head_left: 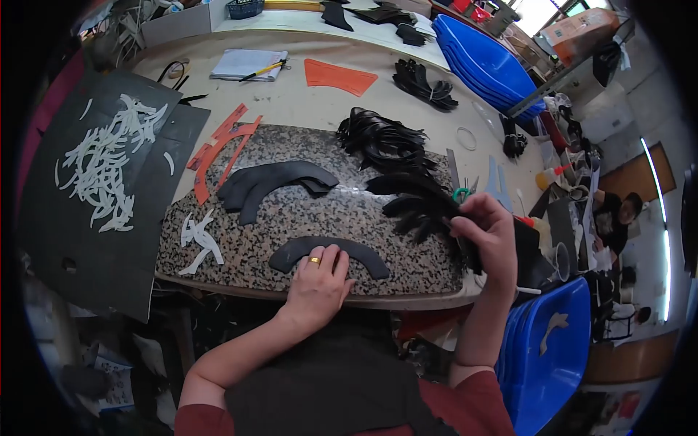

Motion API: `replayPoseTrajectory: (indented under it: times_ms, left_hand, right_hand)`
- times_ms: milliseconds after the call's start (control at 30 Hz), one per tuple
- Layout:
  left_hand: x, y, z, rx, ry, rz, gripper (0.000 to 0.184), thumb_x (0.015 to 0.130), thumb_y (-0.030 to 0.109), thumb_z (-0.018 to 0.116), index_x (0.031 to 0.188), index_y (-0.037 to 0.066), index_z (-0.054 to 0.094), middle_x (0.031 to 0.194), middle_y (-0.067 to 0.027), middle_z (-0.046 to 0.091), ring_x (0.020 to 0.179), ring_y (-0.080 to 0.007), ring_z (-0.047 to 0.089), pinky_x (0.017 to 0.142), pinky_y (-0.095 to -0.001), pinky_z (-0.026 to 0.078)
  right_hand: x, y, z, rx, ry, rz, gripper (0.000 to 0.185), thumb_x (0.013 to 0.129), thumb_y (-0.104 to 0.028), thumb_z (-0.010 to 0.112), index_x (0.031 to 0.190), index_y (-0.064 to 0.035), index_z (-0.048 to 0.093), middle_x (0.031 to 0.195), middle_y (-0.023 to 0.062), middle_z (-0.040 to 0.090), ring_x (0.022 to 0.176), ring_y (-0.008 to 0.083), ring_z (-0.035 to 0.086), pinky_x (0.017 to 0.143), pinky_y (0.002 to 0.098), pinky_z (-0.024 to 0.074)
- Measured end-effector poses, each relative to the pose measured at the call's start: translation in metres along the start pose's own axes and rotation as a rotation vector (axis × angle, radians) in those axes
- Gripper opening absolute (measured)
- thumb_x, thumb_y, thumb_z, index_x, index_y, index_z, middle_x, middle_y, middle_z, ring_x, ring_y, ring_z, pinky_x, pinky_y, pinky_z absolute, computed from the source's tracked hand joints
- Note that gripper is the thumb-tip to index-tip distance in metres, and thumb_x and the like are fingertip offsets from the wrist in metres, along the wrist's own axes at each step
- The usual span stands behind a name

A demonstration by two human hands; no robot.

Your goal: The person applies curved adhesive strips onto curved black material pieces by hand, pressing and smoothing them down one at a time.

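My left hand (318, 287), with a ring on one finger, lies over a dark grey curved piece (363, 257) near the slab's front edge. Its bent fingers cross the piece and the thumb sits by its lower edge. My right hand (491, 236) is raised at the right, thumb and fingers pinched together. Just left of the pinch fan out several black curved strips (418, 200); whether one is between the fingertips I cannot make out. Behind my left hand, more dark grey curved pieces (273, 182) lie overlapped on the speckled stone slab (240, 258).
White curved scraps (203, 243) lie on the slab, more (109, 167) on a dark board (43, 211) at left. A black strip bundle (385, 138), orange templates (340, 76) and green-handled scissors (462, 195) surround the work. Blue tubs (556, 349) stand lower right.
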State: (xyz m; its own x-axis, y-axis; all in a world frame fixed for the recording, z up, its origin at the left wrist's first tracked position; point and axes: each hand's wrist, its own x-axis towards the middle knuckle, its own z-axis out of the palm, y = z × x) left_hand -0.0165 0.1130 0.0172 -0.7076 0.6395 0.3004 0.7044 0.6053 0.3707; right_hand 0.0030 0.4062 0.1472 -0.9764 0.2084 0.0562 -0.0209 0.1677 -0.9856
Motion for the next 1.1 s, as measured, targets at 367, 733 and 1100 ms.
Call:
replayPoseTrajectory:
  times_ms: [367, 733, 1100]
  left_hand:
    - [-0.022, -0.034, -0.023, 0.050, 0.306, -0.183, 0.048, 0.087, 0.016, 0.077, 0.130, 0.002, 0.061, 0.127, -0.0147, 0.059, 0.116, -0.0333, 0.060, 0.099, -0.0452, 0.050]
    - [-0.085, -0.080, -0.050, 0.060, 0.438, -0.407, 0.038, 0.085, 0.014, 0.078, 0.118, 0.001, 0.067, 0.121, -0.0144, 0.063, 0.113, -0.0344, 0.061, 0.100, -0.0458, 0.050]
    - [-0.097, -0.147, -0.081, 0.115, 0.323, -0.593, 0.060, 0.081, 0.026, 0.086, 0.130, 0.002, 0.062, 0.131, -0.0160, 0.060, 0.125, -0.0360, 0.057, 0.107, -0.0462, 0.048]
  right_hand:
    - [0.047, 0.086, -0.016, -0.862, 0.294, -0.093, 0.025, 0.087, -0.012, 0.084, 0.101, 0.0027, 0.070, 0.103, 0.0125, 0.075, 0.096, 0.0231, 0.071, 0.090, 0.0349, 0.0532]
    - [0.079, 0.070, 0.316, -0.565, -0.618, -0.497, 0.017, 0.083, -0.007, 0.080, 0.097, -0.0035, 0.073, 0.103, 0.0141, 0.069, 0.094, 0.0330, 0.071, 0.083, 0.0425, 0.0567]
    - [0.104, 0.059, 0.355, -0.806, -0.735, -0.663, 0.016, 0.085, -0.013, 0.078, 0.092, -0.0037, 0.068, 0.092, 0.0148, 0.068, 0.094, 0.0377, 0.069, 0.083, 0.0454, 0.0544]
